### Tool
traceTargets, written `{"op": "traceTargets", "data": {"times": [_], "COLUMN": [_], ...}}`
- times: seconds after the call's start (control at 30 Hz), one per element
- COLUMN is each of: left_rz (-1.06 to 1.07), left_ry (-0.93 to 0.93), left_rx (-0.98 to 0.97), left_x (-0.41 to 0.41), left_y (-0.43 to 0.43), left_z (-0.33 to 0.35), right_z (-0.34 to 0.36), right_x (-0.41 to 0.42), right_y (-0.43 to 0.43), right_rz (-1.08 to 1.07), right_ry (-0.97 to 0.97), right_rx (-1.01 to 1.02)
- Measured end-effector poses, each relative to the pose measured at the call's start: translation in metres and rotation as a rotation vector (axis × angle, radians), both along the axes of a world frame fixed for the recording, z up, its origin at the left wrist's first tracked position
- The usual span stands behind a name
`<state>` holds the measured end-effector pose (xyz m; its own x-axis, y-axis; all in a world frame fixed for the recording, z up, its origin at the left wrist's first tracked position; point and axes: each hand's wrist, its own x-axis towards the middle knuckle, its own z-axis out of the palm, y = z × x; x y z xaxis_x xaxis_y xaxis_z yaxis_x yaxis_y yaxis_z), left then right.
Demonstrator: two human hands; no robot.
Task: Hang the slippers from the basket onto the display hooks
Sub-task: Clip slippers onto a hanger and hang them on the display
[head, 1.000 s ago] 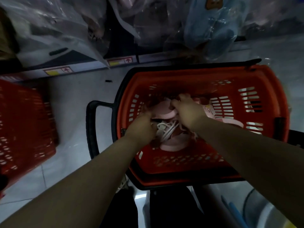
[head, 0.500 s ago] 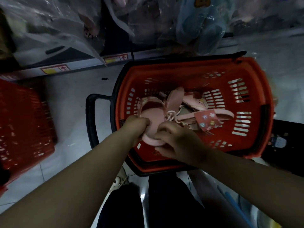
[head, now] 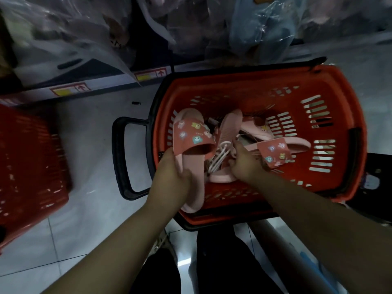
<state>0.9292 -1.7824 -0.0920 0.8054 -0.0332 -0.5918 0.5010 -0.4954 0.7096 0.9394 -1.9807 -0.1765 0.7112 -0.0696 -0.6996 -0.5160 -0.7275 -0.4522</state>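
Note:
An orange basket (head: 244,90) with a black rim stands on the floor below me. It holds several pink slippers with red cartoon-print straps. My left hand (head: 169,177) grips one pink slipper (head: 191,139) by its heel end and holds it raised over the basket's left side. My right hand (head: 246,162) reaches into the pile, its fingers curled at a white plastic hanger (head: 220,154) that joins the slippers. A second pink slipper (head: 230,128) stands on edge beside it. Another slipper (head: 282,150) lies to the right. No display hook shows clearly.
A second red basket (head: 29,166) sits on the left. The orange basket's black handle (head: 121,158) sticks out to the left. Bagged slippers (head: 261,28) hang above along a white shelf edge (head: 84,88). Pale floor tiles (head: 91,145) lie between the baskets.
My left hand has lifted one slipper up and turned it so the printed strap faces me. My right hand has moved forward from the slipper's heel to the white hanger.

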Motion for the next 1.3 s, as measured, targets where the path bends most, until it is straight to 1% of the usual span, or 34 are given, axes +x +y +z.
{"op": "traceTargets", "data": {"times": [0.1,0.17,0.2,0.27,0.33,0.4,0.53,0.6,0.67,0.73,0.77,0.87,0.9,1.03,1.17,1.3], "left_rz": [0.004,0.026,0.039,0.055,0.070,0.080,0.093,0.081,0.082,0.103,0.119,0.148,0.150,0.172,0.183,0.226], "left_ry": [-0.051,-0.063,-0.067,-0.069,-0.055,-0.033,0.003,0.022,0.054,0.117,0.158,0.257,0.276,0.328,0.315,0.298], "left_rx": [-0.027,-0.047,-0.057,-0.079,-0.090,-0.088,-0.091,-0.086,-0.086,-0.095,-0.107,-0.166,-0.181,-0.253,-0.340,-0.354], "left_x": [-0.005,-0.008,-0.009,-0.009,-0.008,-0.005,-0.001,0.001,0.004,0.006,0.007,0.009,0.009,0.009,0.006,-0.001], "left_y": [0.001,0.001,0.001,-0.001,-0.002,-0.004,-0.006,-0.006,-0.007,-0.006,-0.005,-0.001,0.000,0.003,-0.002,-0.006], "left_z": [-0.005,-0.008,-0.008,-0.008,-0.007,-0.006,-0.002,0.002,0.006,0.011,0.014,0.022,0.025,0.037,0.053,0.066], "right_z": [-0.030,-0.038,-0.038,-0.031,-0.018,-0.003,0.036,0.067,0.094,0.109,0.111,0.126,0.132,0.148,0.155,0.163], "right_x": [0.013,0.016,0.016,0.014,0.009,0.003,0.007,0.017,0.030,0.042,0.048,0.059,0.059,0.050,0.035,0.022], "right_y": [0.006,0.006,0.005,-0.002,-0.009,-0.015,-0.019,-0.021,-0.025,-0.033,-0.037,-0.040,-0.039,-0.037,-0.032,-0.030], "right_rz": [-0.001,-0.026,-0.022,0.052,0.087,0.076,0.022,-0.072,-0.210,-0.335,-0.406,-0.694,-0.748,-0.682,-0.907,-1.091], "right_ry": [0.018,0.027,0.023,-0.038,-0.099,-0.214,-0.544,-0.679,-0.739,-0.694,-0.634,-0.430,-0.381,-0.203,0.102,0.253], "right_rx": [-0.043,-0.112,-0.154,-0.228,-0.222,-0.230,-0.280,-0.297,-0.278,-0.241,-0.207,-0.018,0.033,0.118,0.349,0.538]}}
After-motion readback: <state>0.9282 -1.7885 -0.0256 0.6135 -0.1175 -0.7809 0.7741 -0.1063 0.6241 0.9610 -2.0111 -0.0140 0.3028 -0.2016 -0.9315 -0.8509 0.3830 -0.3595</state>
